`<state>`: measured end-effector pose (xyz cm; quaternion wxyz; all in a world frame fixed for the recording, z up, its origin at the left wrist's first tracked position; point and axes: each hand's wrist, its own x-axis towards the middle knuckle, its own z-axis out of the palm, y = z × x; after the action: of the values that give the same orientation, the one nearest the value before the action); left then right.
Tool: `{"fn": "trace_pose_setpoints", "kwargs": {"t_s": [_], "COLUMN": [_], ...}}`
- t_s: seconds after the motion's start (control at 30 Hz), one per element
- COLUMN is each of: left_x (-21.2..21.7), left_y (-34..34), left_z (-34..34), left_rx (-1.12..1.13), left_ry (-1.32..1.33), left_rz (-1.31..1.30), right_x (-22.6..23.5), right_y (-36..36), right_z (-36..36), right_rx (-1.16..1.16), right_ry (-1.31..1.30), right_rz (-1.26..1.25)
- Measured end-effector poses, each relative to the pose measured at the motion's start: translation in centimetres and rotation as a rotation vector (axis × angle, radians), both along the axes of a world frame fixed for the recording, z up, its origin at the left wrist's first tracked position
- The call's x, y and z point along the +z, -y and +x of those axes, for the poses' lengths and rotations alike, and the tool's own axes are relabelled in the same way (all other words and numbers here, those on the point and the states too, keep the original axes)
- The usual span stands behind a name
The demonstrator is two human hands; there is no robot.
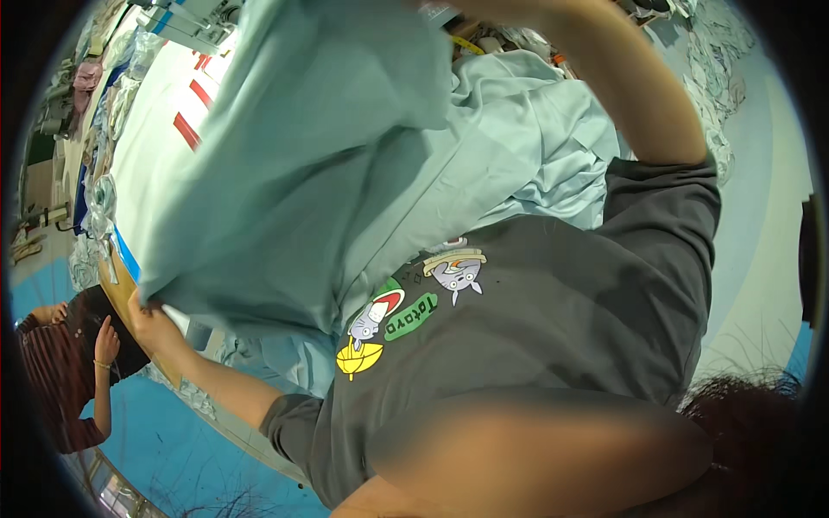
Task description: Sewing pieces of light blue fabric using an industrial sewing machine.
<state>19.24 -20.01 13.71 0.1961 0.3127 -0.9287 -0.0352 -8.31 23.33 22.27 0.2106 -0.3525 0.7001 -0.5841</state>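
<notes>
A large pale green-blue cloth (pixel 328 112) is spread in the air in front of me, and its lower left corner is pinched in my left hand (pixel 148 324). My right arm is raised across the top right, and my right hand (pixel 496 7) is cut off by the upper edge, close to the cloth's top. Its fingers do not show. More cloth of the same colour (pixel 553 147) lies bunched and wrinkled to the right, against my body. Some also hangs low beside my left forearm (pixel 298 358).
A sewing machine (pixel 194 26) stands at the far left on a white table (pixel 160 168) with red marks. Piled fabric scraps (pixel 99 203) line its left side. At lower left is another person in a striped top (pixel 60 380). More scraps (pixel 712 78) lie at far right.
</notes>
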Motion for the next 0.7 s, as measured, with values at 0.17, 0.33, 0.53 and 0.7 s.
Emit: {"fn": "trace_pose_setpoints", "kwargs": {"t_s": [0.17, 0.33, 0.53, 0.7], "left_x": [-0.7, -10.3, -7.8, -5.5], "left_y": [-0.8, -0.4, -1.4, -4.9], "left_z": [-2.6, -5.9, -8.2, -4.6], "left_rx": [-0.309, -0.376, -0.31, -0.395], "left_ry": [0.044, 0.078, 0.033, 0.482], "left_rz": [0.233, 0.525, 0.498, 0.964], "right_x": [-14.6, -28.1, -33.4, -22.5], "right_y": [-3.2, -5.0, -1.2, -8.6], "right_z": [-0.3, 0.8, -2.4, 1.3], "right_rx": [0.29, -0.038, -0.047, -0.237], "right_ry": [-0.466, -0.545, -0.563, -0.402], "right_rz": [0.677, 0.604, 0.618, 0.368]}}
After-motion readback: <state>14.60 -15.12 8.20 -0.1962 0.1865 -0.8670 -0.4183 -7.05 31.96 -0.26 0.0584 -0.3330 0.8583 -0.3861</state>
